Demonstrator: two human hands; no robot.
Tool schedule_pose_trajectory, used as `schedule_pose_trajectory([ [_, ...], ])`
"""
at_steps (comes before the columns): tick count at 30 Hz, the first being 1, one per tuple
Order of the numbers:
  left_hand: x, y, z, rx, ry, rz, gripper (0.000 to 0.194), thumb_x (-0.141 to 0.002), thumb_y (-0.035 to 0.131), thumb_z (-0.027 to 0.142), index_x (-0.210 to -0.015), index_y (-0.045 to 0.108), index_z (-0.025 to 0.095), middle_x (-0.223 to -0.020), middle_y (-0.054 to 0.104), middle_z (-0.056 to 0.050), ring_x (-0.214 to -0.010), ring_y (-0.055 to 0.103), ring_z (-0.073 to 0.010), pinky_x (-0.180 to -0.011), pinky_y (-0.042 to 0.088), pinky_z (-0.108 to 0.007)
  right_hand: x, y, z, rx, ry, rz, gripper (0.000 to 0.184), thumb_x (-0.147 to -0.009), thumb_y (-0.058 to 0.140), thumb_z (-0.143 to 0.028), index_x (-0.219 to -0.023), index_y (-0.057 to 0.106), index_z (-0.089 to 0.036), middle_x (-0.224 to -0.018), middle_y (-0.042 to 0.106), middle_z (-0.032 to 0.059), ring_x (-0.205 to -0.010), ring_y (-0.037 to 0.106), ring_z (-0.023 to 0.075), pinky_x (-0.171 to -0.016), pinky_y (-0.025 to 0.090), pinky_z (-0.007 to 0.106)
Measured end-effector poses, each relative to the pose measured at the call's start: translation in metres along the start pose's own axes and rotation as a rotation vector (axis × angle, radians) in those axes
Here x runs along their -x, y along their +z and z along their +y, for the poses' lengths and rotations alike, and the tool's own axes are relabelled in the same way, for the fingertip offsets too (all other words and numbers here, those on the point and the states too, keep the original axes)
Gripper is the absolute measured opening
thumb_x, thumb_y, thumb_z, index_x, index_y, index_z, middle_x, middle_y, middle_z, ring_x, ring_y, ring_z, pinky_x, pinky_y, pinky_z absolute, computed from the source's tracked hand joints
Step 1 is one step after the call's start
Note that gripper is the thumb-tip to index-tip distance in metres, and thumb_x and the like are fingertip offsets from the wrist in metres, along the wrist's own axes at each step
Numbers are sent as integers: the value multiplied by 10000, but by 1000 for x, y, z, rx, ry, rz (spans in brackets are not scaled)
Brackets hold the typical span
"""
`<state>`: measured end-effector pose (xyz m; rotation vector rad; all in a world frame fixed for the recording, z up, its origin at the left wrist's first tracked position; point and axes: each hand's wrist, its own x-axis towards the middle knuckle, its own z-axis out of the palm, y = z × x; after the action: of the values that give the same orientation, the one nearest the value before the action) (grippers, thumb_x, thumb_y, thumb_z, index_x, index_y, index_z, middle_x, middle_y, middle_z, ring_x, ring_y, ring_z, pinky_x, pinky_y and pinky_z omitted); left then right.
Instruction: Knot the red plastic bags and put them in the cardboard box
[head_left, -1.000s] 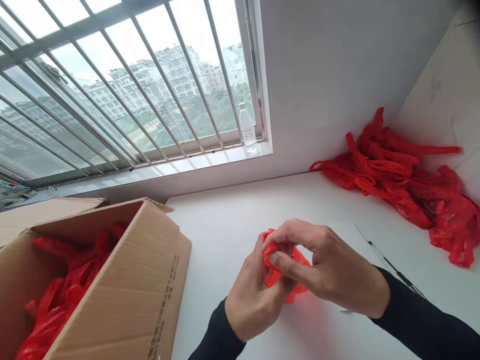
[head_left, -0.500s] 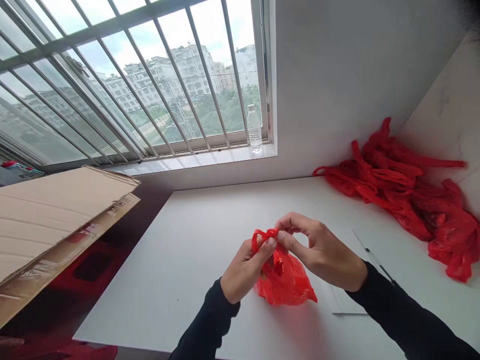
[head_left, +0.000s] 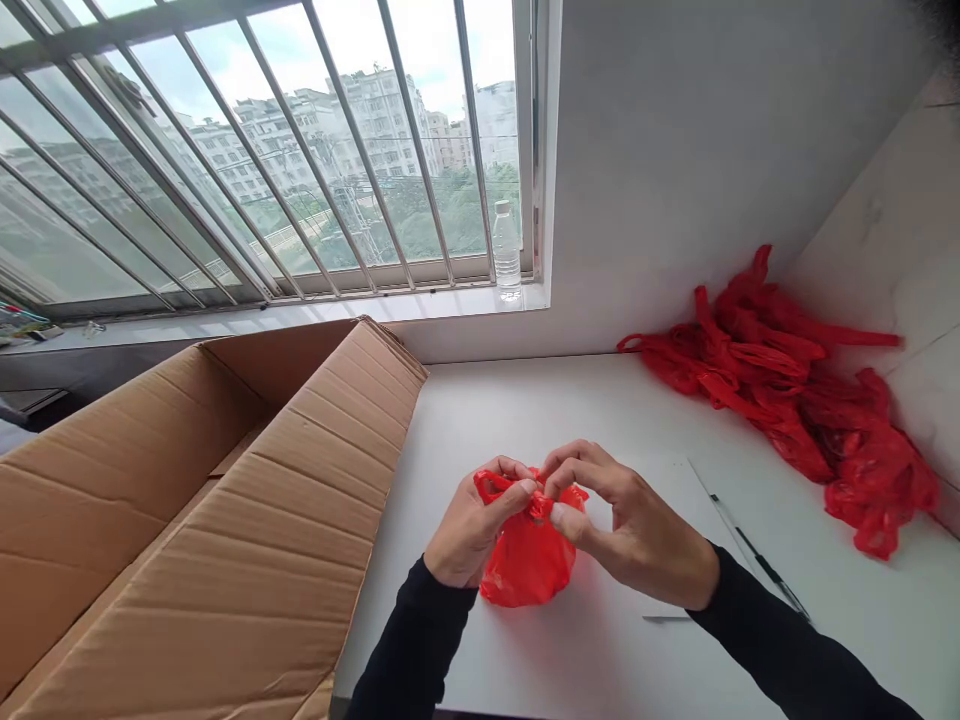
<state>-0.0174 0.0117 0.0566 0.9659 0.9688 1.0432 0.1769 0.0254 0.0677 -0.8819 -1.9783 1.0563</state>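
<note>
A small red plastic bag (head_left: 526, 560) rests on the white table (head_left: 570, 410), bunched into a rounded bundle. My left hand (head_left: 469, 525) pinches its left handle loop at the top. My right hand (head_left: 630, 530) pinches the other handle right beside it, fingertips of both hands almost touching above the bag. Both sleeves are black.
A large open cardboard box (head_left: 225, 520) stands at the table's left edge, its flap near my left arm. A heap of red plastic bags (head_left: 787, 390) lies at the back right by the wall. A water bottle (head_left: 508, 250) stands on the windowsill. A thin sheet lies under my right forearm.
Both hands lowered the bag slightly and drew its handles together at the top. The view shifted, so the cardboard box now appears close at the left.
</note>
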Motion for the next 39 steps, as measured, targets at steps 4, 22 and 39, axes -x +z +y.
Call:
schedule_pose_trajectory([
  [4,5,0,2,-150,93,-63,213,-819,738,277,-927,586,175,-828,606,-9,-728,564,-114,-691,467,-242,-12,1,13,-47,-33,11,265,-997,498,-300,-1249,575,-277,-1326,588,42,-1296,489,207,-1119,376,424],
  [22,0,-22,-39,-1145,650,212,495,-984,421,119,-1463,473,233,-1279,638,-110,-1177,607,-225,-1000,513,-377,-28,16,32,-101,91,-155,191,-987,506,-294,-970,676,-208,-886,698,21,-828,610,172,-827,477,344],
  [39,19,-42,-134,-1451,566,186,595,-1023,457,277,-1581,250,245,-1601,402,-40,-1514,290,-236,-1210,351,-475,37,70,102,174,377,222,294,-1047,332,-428,-1271,424,-260,-1438,544,102,-1330,536,208,-1086,489,429],
])
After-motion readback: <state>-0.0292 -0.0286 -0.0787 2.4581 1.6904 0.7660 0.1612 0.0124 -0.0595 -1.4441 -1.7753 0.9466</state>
